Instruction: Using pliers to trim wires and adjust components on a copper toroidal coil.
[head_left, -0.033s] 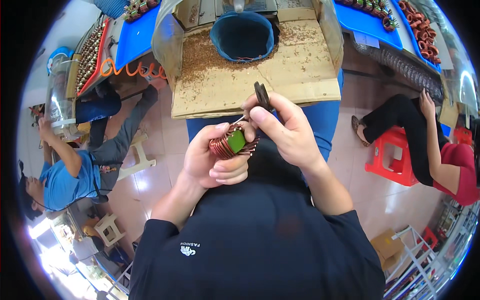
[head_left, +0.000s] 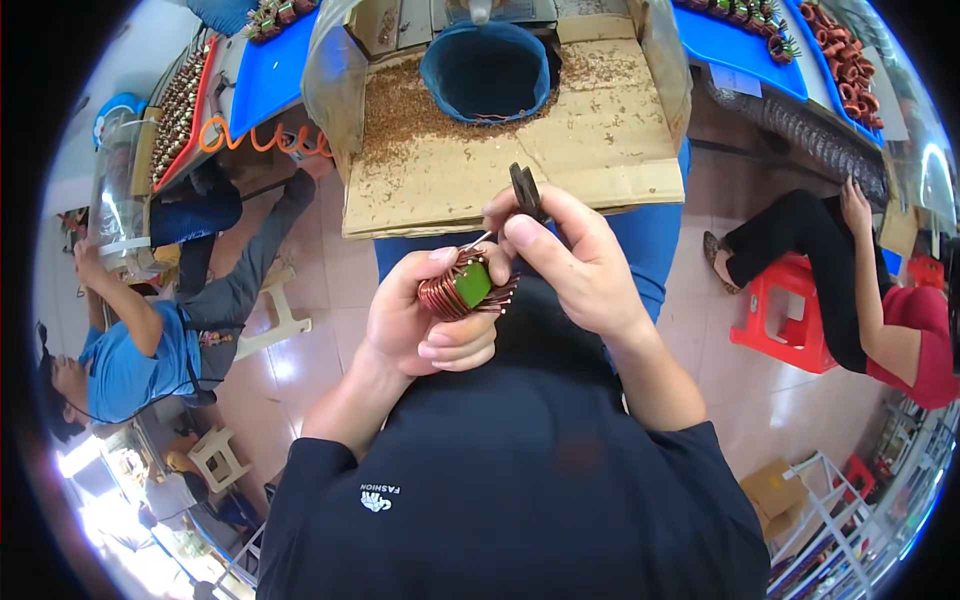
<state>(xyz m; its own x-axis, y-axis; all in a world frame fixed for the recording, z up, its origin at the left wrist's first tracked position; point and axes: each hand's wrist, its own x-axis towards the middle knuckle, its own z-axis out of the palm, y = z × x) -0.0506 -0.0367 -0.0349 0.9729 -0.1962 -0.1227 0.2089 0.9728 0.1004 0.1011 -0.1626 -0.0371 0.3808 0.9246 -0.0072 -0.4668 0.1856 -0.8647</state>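
Copper windings already cover most of the toroidal coil (head_left: 462,287) we hold at the centre of the view; a green patch of its core still shows bare, and a thin wire end (head_left: 478,241) sticks out toward 12 o'clock. We judge the winding largely done, with lead trimming or dressing apparently left.

Our left hand (head_left: 425,320) is wrapped closed around the coil from 9 o'clock, fingers curled under it. Our right hand (head_left: 570,265) is closed on small dark cutters (head_left: 524,190), whose tips point up toward 12 o'clock, while its thumb presses on the coil's edge. The two hands are together, touching at the coil.

Above them, at 12 o'clock, a cardboard sheet (head_left: 600,150) lies on the counter, strewn with fine brown wire scraps. A blue bin (head_left: 487,75) sits in it; its inside looks dark and mostly empty, with a few strands at the bottom. Blue trays (head_left: 275,70) at 11 o'clock and 1 o'clock carry more wound coils (head_left: 835,50).
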